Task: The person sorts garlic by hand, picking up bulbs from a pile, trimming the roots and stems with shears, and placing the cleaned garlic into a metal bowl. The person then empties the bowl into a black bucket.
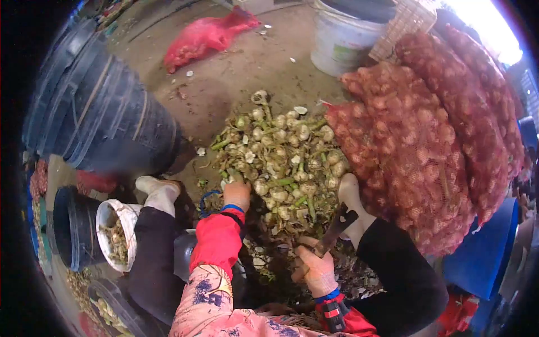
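A heap of garlic bulbs (pixel 281 146), some with green stalks, lies on the ground between my white boots. My left hand (pixel 237 195) is at the heap's near left edge, back upward and fingers curled down among the bulbs. What its fingertips hold, if anything, is hidden. Lower and to the right, my right hand (pixel 317 271) is closed around a knife (pixel 335 229). Its dark, worn blade has a notch near the tip and points up and right, close to my right boot (pixel 352 210). Loose skins and trimmings (pixel 264 261) lie below the heap.
Full red mesh sacks (pixel 410 140) of garlic stand at right. Stacked dark buckets (pixel 101 106) lean at left, above a white bucket (pixel 133 224) holding garlic pieces. A pink mesh bag (pixel 205 39) and a large white bucket (pixel 339 45) are farther back.
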{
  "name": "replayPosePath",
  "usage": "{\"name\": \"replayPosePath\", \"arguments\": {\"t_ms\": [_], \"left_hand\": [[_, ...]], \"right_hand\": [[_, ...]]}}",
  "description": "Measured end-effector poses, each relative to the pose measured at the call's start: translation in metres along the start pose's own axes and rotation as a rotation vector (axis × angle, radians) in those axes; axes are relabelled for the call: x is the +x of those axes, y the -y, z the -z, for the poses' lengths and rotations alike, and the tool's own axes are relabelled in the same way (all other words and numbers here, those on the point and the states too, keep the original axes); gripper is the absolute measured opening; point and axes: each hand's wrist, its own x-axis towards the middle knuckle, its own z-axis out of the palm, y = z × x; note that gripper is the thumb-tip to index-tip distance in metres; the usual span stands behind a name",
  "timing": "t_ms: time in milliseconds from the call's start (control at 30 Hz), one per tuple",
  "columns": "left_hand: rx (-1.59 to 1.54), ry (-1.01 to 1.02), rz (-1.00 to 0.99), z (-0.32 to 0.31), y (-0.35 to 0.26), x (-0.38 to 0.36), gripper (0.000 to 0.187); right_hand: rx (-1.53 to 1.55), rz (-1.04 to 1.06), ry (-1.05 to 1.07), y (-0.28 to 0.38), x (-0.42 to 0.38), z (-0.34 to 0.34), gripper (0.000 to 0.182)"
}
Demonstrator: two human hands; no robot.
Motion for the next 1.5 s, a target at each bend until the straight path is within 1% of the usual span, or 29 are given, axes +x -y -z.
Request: {"name": "replayPosePath", "arguments": {"t_ms": [133, 200, 233, 267, 333, 400, 433, 467, 533, 567, 600, 667, 700, 767, 800, 867, 933, 967, 1033, 1133, 1167, 1233, 1300, 1333, 1367, 1400, 1433, 1467, 1500], "left_hand": [[0.194, 0.091, -0.050, -0.017, 0.023, 0.008, 0.031], [-0.089, -0.007, 0.058, 0.012, 0.022, -0.025, 0.044], [-0.244, -0.137, 0.018, 0.020, 0.023, -0.044, 0.045], [-0.232, -0.144, 0.014, 0.018, 0.024, -0.056, 0.045], [-1.372, -0.070, -0.017, 0.015, 0.029, -0.083, 0.043], [-1.954, 0.177, -0.100, 0.029, 0.021, -0.132, 0.044], [-2.109, 0.367, -0.224, 0.016, 0.028, -0.144, 0.050], [-2.117, 0.225, -0.084, 0.034, 0.011, -0.180, 0.056], [-2.219, 0.277, -0.358, 0.028, 0.008, -0.211, 0.065], [-2.250, 0.378, -0.394, 0.048, 0.001, -0.232, 0.072], [-2.244, 0.372, -0.396, 0.059, -0.005, -0.246, 0.072], [-1.841, 0.108, -0.244, 0.072, -0.012, -0.268, 0.073], [-1.712, 0.048, -0.303, 0.064, -0.005, -0.270, 0.067], [-1.660, 0.012, -0.359, 0.058, -0.001, -0.280, 0.065], [-1.611, -0.015, -0.409, 0.057, 0.002, -0.283, 0.064], [-1.470, -0.043, -0.385, 0.055, 0.005, -0.288, 0.066], [-1.722, -0.056, -0.434, 0.048, 0.003, -0.292, 0.066], [-1.718, -0.056, -0.436, 0.046, 0.001, -0.293, 0.066], [-1.949, 0.015, -0.367, 0.043, -0.004, -0.297, 0.071], [-1.897, 0.016, -0.338, 0.043, -0.011, -0.309, 0.079], [-1.756, -0.048, -0.375, 0.041, -0.011, -0.308, 0.086], [-1.754, -0.009, -0.348, 0.043, -0.012, -0.311, 0.085], [-1.749, 0.019, -0.324, 0.050, -0.012, -0.318, 0.085], [-1.686, 0.018, -0.296, 0.057, -0.013, -0.325, 0.084], [-1.619, 0.012, -0.274, 0.066, -0.013, -0.330, 0.084], [-1.584, -0.022, -0.359, 0.074, -0.010, -0.337, 0.079], [-1.762, 0.043, -0.312, 0.075, -0.002, -0.337, 0.079], [-1.949, 0.104, -0.268, 0.077, 0.004, -0.334, 0.078], [-1.819, 0.013, -0.219, 0.078, 0.010, -0.330, 0.078]], "right_hand": [[-0.037, -0.125, -0.012, 0.017, -0.007, -0.002, 0.035], [0.023, -0.079, -0.031, 0.011, -0.007, 0.003, 0.036], [0.078, -0.032, -0.041, 0.008, -0.006, 0.004, 0.037], [0.091, -0.028, -0.035, 0.006, -0.006, 0.005, 0.037], [0.077, -0.008, 0.010, 0.004, -0.006, 0.009, 0.035], [-0.013, 0.022, 0.042, -0.008, -0.001, 0.013, 0.032], [-0.152, 0.111, 0.050, -0.019, 0.004, 0.015, 0.030], [-0.293, 0.200, 0.054, -0.021, 0.001, 0.012, 0.027], [-0.241, 0.269, 0.121, -0.022, -0.013, 0.004, 0.024], [-0.514, 0.445, 0.109, -0.018, -0.022, 0.002, 0.023], [-0.789, 0.622, 0.093, -0.017, -0.029, 0.000, 0.022], [-0.830, 0.673, 0.127, -0.023, -0.036, -0.005, 0.023], [-0.959, 0.711, 0.199, -0.023, -0.039, -0.006, 0.023], [-1.187, 0.805, 0.285, -0.024, -0.045, -0.011, 0.018], [-1.183, 0.812, 0.282, -0.024, -0.049, -0.012, 0.018], [-1.287, 0.836, 0.366, -0.019, -0.059, -0.016, 0.017], [-1.298, 0.855, 0.364, -0.019, -0.064, -0.019, 0.015], [-1.330, 0.829, 0.395, -0.017, -0.066, -0.020, 0.015], [-1.359, 0.802, 0.426, -0.018, -0.067, -0.020, 0.014], [-1.383, 0.768, 0.454, -0.024, -0.059, -0.016, 0.019], [-1.399, 0.764, 0.477, -0.024, -0.058, -0.015, 0.019], [-1.419, 0.746, 0.504, -0.026, -0.057, -0.011, 0.019], [-1.461, 0.761, 0.450, -0.025, -0.052, -0.008, 0.020], [-1.403, 0.626, 0.398, -0.021, -0.043, -0.002, 0.026], [-1.318, 0.407, 0.214, -0.035, -0.011, 0.019, 0.033], [-1.332, 0.255, 0.108, -0.029, 0.007, 0.040, 0.034], [-1.145, 0.287, -0.091, -0.053, 0.042, 0.062, 0.036], [-0.972, 0.321, -0.065, -0.031, 0.026, 0.051, 0.027], [-0.947, 0.506, -0.068, -0.033, 0.020, 0.041, 0.022]]}}
